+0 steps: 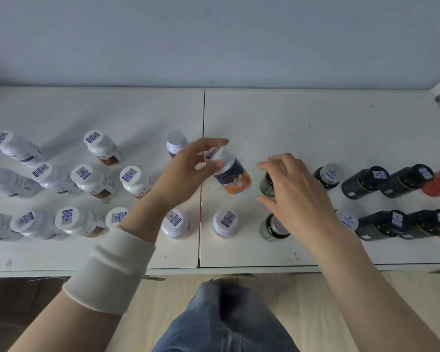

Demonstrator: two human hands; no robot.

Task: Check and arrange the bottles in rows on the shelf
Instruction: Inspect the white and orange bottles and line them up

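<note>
Orange-label bottle [233, 174] is tilting mid-shelf, just right of the seam, cap leaning toward the left grip [186, 171]; can't tell if its base is touching the shelf [315, 123]. Left grip is pinching the white cap between thumb and fingers, partly closed. The step looks like checking this bottle and slotting it into the middle row. The next move is probably standing it upright, level with the white bottles [94, 179] on the left. Right grip [292, 189] is curling over the green bottle [266, 185] just beside it; can't tell if it's holding it. Dark bottles [366, 182] are lining up further right.
</note>
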